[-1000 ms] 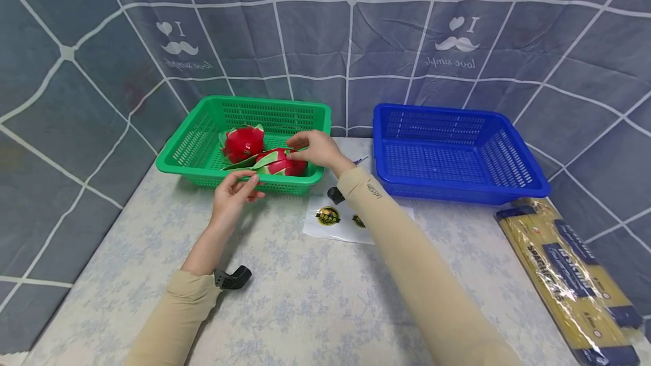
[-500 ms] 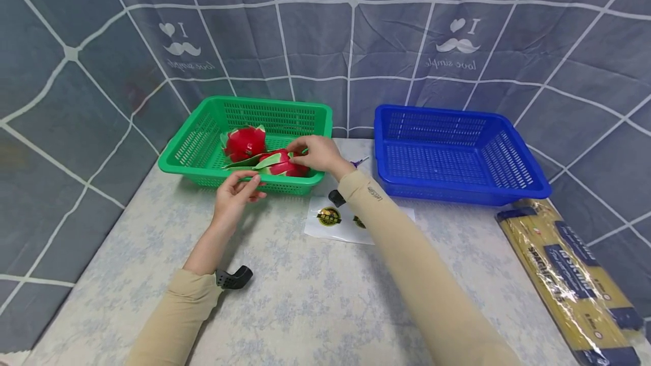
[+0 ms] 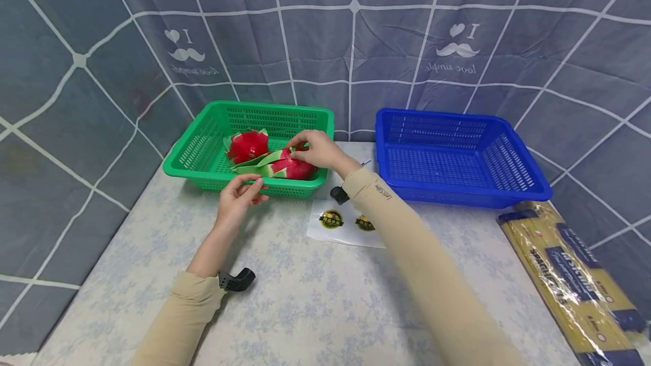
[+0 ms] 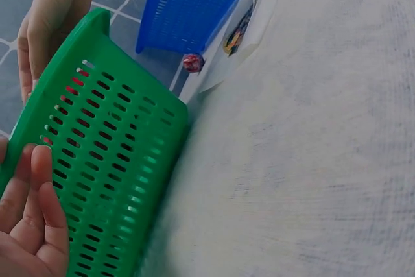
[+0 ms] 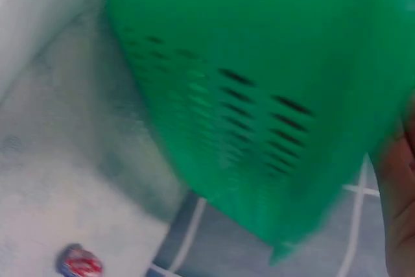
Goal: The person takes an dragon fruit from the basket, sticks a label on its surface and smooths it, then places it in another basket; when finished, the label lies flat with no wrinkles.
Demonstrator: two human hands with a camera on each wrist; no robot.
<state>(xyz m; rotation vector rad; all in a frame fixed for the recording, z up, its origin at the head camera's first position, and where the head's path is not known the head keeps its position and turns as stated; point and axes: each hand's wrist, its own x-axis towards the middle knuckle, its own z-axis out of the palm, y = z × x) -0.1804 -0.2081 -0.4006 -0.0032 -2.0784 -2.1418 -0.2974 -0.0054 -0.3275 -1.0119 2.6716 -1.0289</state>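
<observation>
Two red dragon fruits with green-tipped scales lie in a green plastic basket (image 3: 195, 173). The left dragon fruit (image 3: 247, 144) sits further back; the right dragon fruit (image 3: 295, 165) lies by the front wall, its long green leaves pointing left. My right hand (image 3: 320, 150) reaches over the basket's right side and pinches the right dragon fruit near its top; the basket wall hides this grip in the right wrist view. My left hand (image 3: 236, 199) holds the basket's front rim, fingers along the outer wall (image 4: 104, 134) in the left wrist view.
A blue basket (image 3: 463, 191) stands to the right. Between the baskets lie a white sheet with round black-and-yellow stickers (image 3: 331, 219) and a small red-and-blue wrapped thing (image 4: 193, 63). Spaghetti packs (image 3: 564, 275) lie at the far right. A grey curtain (image 3: 325, 44) hangs behind.
The right dragon fruit has shifted slightly right and turned in the basket under my right hand, its leaves moving with it. My left hand stays at the rim. The view has tilted slightly.
</observation>
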